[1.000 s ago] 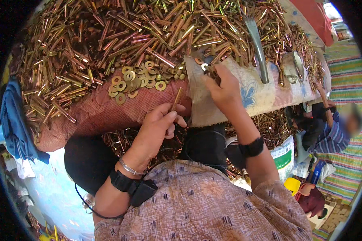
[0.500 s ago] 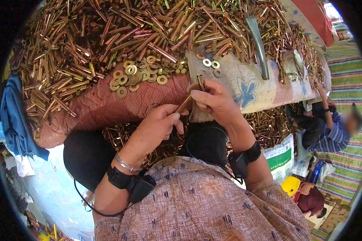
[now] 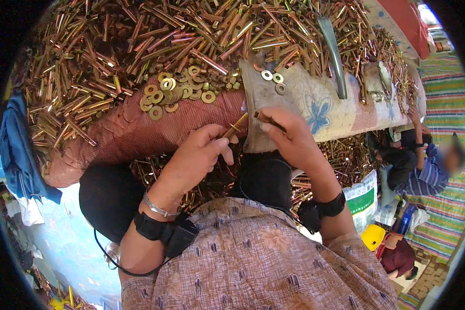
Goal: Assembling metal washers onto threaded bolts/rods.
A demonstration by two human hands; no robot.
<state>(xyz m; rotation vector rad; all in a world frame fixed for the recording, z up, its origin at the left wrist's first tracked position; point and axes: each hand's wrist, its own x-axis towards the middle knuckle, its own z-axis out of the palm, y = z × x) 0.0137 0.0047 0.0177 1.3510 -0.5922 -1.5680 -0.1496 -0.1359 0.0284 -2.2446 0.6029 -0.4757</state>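
Observation:
My left hand [image 3: 199, 155] pinches a slim brass-coloured metal rod [image 3: 239, 123] between thumb and forefinger. A small flat piece seems to cross the rod, too small to name. A short brownish metal tube [image 3: 265, 120] sits in the closed fingers of my right hand [image 3: 293, 135], its end toward the rod but apart from it. Both hands hover over the near edge of a padded work surface, one side covered by red checked cloth [image 3: 191, 114], the other by pale flowered cloth [image 3: 294, 106]. Brass-coloured washers [image 3: 208, 97] and small nuts lie just beyond my left hand.
A large heap of metal tubes [image 3: 155, 41] spreads across the back. A curved metal bar [image 3: 334, 57] rests on the pale cloth, with a few washers [image 3: 278, 78] nearby. More tubes lie below, between my knees. At right, another person [image 3: 423, 170] reaches toward the heap's edge.
My hands have drawn apart; the right moved a little right and down with the tube. The rod in my left hand now stands separate from the tube, its tip showing.

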